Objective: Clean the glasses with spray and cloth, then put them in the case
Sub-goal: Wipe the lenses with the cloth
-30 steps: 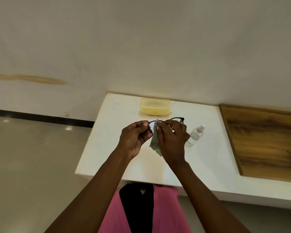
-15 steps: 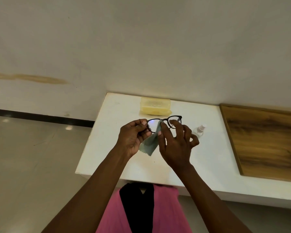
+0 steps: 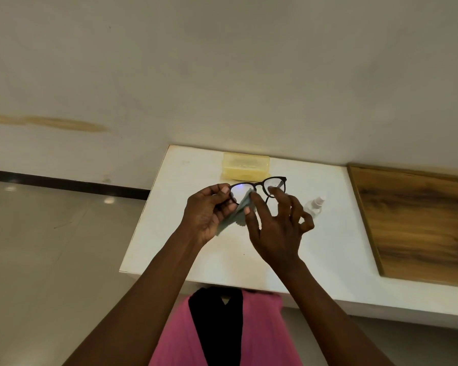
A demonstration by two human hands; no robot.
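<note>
Black-framed glasses are held up above the white table. My left hand pinches the frame at its left end. A pale grey-green cloth hangs under the left lens, and my right hand presses it against that lens with thumb and forefinger, its other fingers spread. A yellow translucent case sits shut at the table's far edge, behind the glasses. A small clear spray bottle lies on the table just right of my right hand.
A wooden board covers the right part of the table. The wall rises directly behind the table. Tiled floor lies to the left, past the table's left edge.
The glasses have been turned so both lenses face me. My right hand has opened out from a closed grip over the frame to a pinch on the cloth at the left lens.
</note>
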